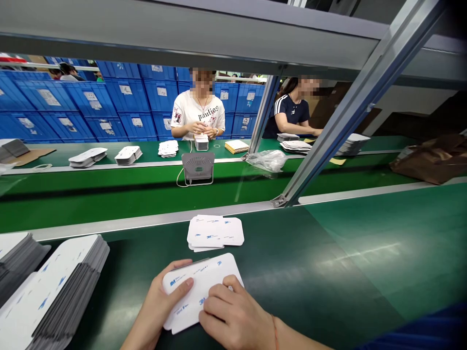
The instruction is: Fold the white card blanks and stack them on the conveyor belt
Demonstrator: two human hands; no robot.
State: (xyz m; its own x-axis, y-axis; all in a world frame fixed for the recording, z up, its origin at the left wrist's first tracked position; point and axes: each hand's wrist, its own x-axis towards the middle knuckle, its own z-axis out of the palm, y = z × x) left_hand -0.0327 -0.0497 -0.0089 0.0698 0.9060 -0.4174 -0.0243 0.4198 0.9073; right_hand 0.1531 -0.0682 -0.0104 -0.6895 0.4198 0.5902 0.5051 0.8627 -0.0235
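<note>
I count two bare hands of the wearer, one left hand [166,296] and one right hand [233,311], with one orange band [275,332] on the right wrist. The held white cards [199,289] are at least two. Beyond them is one low pile [215,231], and at the left are at least two tall stacks [69,272]. On the opposite bench there is one fan [198,167], three white stacks [128,154] to the left of it, and one yellowish stack [236,146] to the right. Two co-workers [199,112] are there, before more than ten blue crates [133,92], whose exact number I cannot tell.
</note>
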